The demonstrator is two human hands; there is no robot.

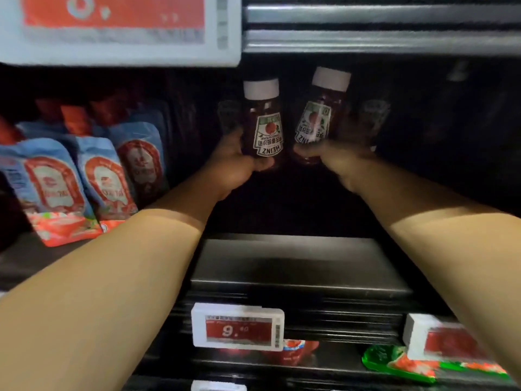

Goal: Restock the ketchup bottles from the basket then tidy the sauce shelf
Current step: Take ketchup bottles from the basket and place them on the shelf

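Your left hand [235, 165] has its fingers curled round a dark red Heinz ketchup bottle with a white cap [263, 119], thumb on the label's bottom edge. Your right hand [342, 162] grips a second white-capped ketchup bottle [318, 119], tilted with its cap leaning right; that hand is motion-blurred. The two bottles are just beside each other, held deep in the dark shelf bay. Beyond your fingers the back of the bay is too dark to read. Left of your left fingers stand blue and red sauce pouches [53, 182]. Below your wrists is the black metal shelf [298, 266], bare near the front, with a white and red price tag [238, 330] on its edge.
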